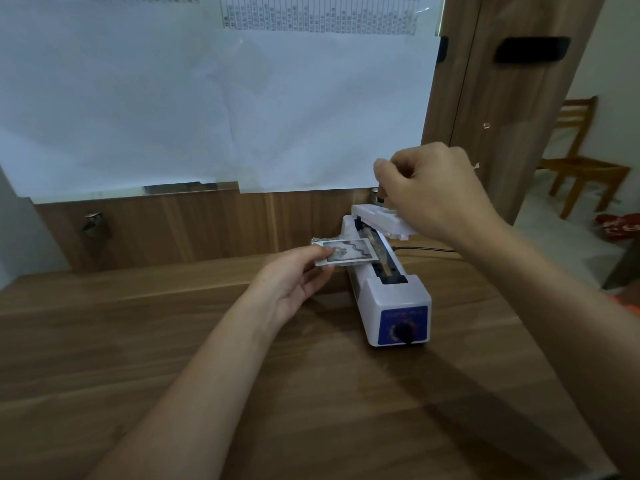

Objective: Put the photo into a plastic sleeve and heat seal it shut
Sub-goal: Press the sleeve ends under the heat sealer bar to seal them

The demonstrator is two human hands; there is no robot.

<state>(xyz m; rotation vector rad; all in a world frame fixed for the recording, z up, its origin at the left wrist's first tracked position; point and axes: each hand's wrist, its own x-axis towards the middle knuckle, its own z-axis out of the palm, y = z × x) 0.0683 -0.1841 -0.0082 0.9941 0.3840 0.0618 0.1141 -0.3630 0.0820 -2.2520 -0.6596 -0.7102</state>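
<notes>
Head view shows the left hand pinching a white-bordered photo in its clear plastic sleeve across the bed of a white heat sealer with a blue dial panel on the wooden worktop, while the right hand grips its raised lid arm.

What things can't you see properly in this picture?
- Head view: the small writing on the white heat sealer's blue dial panel is too small and blurred.
- The printed table sheet is cut off by the top edge.
- The right hand hides the raised white sealer arm's handle end.
</notes>
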